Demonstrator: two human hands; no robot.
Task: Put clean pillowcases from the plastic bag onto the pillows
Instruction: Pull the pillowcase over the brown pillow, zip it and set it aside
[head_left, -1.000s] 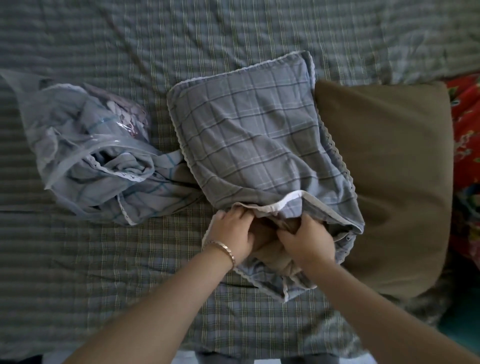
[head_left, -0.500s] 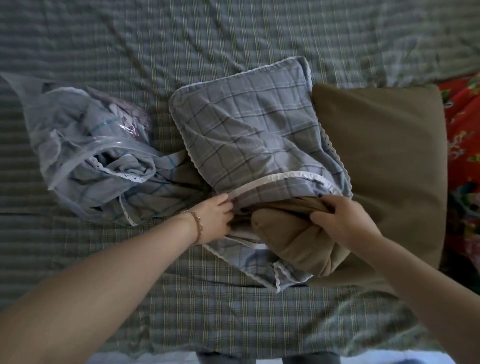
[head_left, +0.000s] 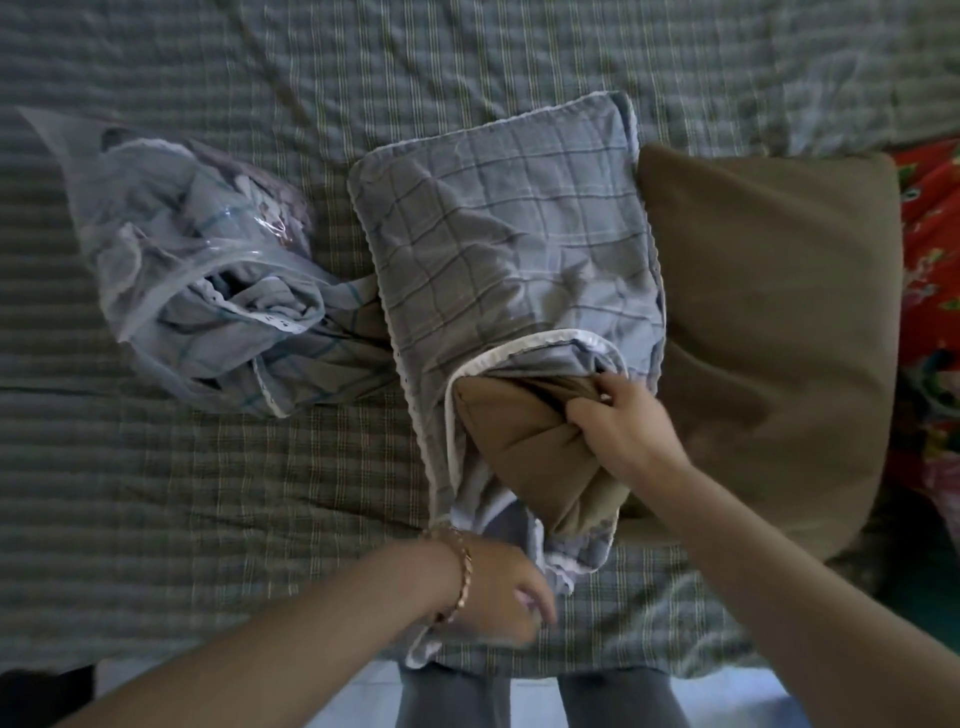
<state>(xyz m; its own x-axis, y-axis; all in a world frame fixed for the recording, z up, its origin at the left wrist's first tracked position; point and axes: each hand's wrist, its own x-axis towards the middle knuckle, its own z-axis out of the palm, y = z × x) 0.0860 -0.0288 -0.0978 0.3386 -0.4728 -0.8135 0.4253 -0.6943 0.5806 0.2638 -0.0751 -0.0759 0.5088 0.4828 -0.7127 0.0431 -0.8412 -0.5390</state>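
A blue checked pillowcase (head_left: 498, 228) covers most of a brown pillow (head_left: 524, 447) in the middle of the bed. The pillow's near end sticks out of the white-trimmed opening. My right hand (head_left: 618, 431) grips that bunched brown end at the opening. My left hand (head_left: 498, 592), with a bracelet on the wrist, holds the pillowcase's loose lower edge near the bed's front edge. A clear plastic bag (head_left: 156, 228) lies at the left with more blue checked cloth spilling from its mouth. A second bare brown pillow (head_left: 779, 322) lies at the right.
A striped green-grey sheet (head_left: 208, 467) covers the bed. Red flowered fabric (head_left: 930, 249) lies at the far right edge. My legs and a pale floor show below the bed's front edge (head_left: 623, 670).
My left hand has moved down toward me, pulling the pillowcase's lower edge with it. My right hand stays on the pillow's end, and more of the brown pillow shows at the opening.
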